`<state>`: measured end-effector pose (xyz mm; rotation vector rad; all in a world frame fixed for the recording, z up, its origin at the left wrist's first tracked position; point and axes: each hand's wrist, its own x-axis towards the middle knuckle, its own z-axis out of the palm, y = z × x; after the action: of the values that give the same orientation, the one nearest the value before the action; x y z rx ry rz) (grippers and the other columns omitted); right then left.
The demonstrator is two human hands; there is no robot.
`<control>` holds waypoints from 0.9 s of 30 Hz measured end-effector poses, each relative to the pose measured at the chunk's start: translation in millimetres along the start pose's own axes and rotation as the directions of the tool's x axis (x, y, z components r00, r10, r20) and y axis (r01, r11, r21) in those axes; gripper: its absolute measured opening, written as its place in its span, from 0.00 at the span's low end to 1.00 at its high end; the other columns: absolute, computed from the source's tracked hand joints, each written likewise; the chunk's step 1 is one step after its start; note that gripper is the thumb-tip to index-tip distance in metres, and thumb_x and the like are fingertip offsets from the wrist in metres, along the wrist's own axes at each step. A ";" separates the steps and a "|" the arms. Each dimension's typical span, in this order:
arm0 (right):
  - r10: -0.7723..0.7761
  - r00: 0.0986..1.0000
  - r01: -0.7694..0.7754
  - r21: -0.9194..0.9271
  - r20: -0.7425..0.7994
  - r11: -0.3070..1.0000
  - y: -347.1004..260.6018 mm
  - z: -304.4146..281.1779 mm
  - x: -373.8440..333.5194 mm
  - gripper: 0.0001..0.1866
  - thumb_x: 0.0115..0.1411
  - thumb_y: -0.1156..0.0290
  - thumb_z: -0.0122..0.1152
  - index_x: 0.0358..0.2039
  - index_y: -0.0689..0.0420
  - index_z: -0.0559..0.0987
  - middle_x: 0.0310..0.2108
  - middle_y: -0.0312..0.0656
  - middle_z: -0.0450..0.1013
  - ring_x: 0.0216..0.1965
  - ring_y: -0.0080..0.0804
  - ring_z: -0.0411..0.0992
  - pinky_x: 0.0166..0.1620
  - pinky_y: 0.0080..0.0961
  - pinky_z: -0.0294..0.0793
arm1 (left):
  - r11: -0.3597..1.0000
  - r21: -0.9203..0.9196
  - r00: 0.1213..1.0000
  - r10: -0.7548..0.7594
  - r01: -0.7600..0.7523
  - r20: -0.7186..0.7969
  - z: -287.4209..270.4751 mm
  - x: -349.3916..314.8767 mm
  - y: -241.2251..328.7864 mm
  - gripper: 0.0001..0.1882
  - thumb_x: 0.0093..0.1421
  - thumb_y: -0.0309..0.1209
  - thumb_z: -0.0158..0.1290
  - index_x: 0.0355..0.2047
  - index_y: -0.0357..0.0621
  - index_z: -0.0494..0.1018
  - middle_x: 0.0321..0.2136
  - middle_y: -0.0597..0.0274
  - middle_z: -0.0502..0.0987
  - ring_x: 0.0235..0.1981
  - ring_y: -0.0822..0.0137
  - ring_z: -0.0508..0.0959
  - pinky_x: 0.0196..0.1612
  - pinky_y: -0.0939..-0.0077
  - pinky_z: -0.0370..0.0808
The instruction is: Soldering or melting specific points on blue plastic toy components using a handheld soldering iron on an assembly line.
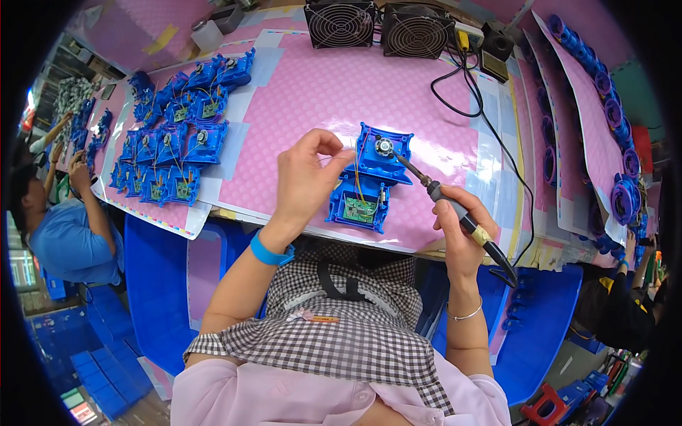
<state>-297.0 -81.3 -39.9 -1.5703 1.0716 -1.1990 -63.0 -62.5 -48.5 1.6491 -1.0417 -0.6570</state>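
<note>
My right hand (462,226) grips a soldering iron (435,189) by its handle, the tip slanting to the small round speaker (384,147) in a blue plastic housing (403,150). Whether the tip touches it I cannot tell. My left hand (307,174) is at the housing's left edge, thumb and fingers pinched on a thin wire (344,154); solder or a lead, I cannot make out. Nearer to me lies a second blue housing part (336,207) with a green circuit board (361,209). Thin coloured wires run between the two parts.
Several similar blue housings (167,145) stand in rows at the left. Two black fans (341,25) sit at the back, near the iron's black cable (490,128). A stand with a sponge (494,66) is back right. Blue bins (156,284) are below; co-workers sit at both sides.
</note>
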 end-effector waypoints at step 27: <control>-0.016 0.998 0.016 -0.001 0.059 1.000 12.3 12.9 7.9 0.11 0.57 0.76 0.63 0.40 0.66 0.79 0.25 0.42 0.77 0.21 0.21 0.73 0.25 0.14 0.72 | 0.904 0.263 0.938 0.294 -0.336 0.186 22.9 3.5 1.9 0.07 0.52 0.24 0.58 0.32 0.38 0.81 0.28 0.54 0.80 0.29 0.62 0.81 0.32 0.72 0.76</control>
<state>-284.6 -90.3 -51.9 -1.6082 1.0240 -1.1550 -80.7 -76.5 -53.8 1.6447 -1.5328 -0.4218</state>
